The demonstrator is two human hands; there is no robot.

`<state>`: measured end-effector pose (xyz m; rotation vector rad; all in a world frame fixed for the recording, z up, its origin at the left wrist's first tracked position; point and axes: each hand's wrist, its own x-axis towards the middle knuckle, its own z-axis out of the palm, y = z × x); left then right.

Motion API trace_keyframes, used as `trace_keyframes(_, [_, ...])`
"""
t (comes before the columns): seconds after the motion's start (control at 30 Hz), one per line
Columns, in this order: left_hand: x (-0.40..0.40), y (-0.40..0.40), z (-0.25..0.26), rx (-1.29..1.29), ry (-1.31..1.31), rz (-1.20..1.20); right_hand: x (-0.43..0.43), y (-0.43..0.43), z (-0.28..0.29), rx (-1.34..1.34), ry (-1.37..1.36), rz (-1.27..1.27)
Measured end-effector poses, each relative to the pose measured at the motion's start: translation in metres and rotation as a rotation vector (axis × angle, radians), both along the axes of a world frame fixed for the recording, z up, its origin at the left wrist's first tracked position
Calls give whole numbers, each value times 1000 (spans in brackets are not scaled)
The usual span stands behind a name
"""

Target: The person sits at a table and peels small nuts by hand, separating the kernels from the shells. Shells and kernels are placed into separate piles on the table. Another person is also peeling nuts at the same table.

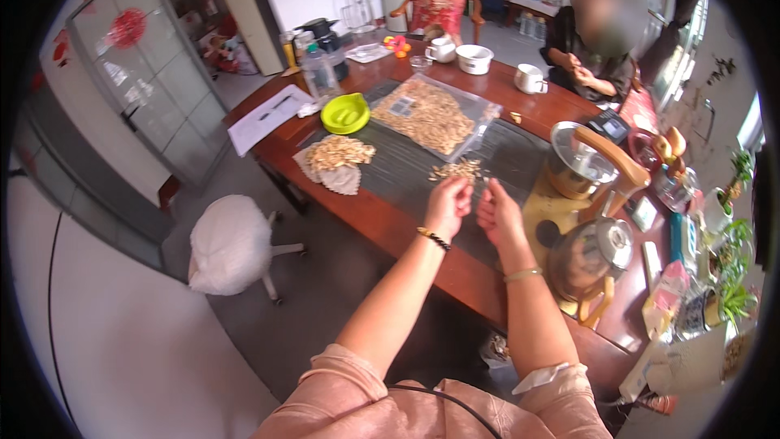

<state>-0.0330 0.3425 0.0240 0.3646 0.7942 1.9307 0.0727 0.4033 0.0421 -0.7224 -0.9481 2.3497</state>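
My left hand, a dark beaded bracelet at its wrist, is raised over the near side of the table with fingers curled and thumb against forefinger. Close beside it on the right is my right hand, wearing a pale bangle, with fingers also curled in. Any small piece between the fingertips is too small to make out. Just beyond both hands lies a small loose heap of pale seeds or nuts. Behind that heap, a clear plastic bag of similar tan pieces lies flat. To the left, more pale pieces rest on a beige scalloped mat.
A green bowl, a plastic bottle and papers occupy the table's left. Two glass kettles with wooden handles stand close by my right arm. Another person sits across the table. A white fluffy stool stands left.
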Motion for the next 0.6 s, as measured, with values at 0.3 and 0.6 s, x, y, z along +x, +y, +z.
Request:
trace_keyframes(0.3, [6,2,5,-44,169,-86,4,5,1,-154,162,138])
trace_keyframes(0.6, [9,-2,7,-47,260,-99,1,1,0,-96,84,133])
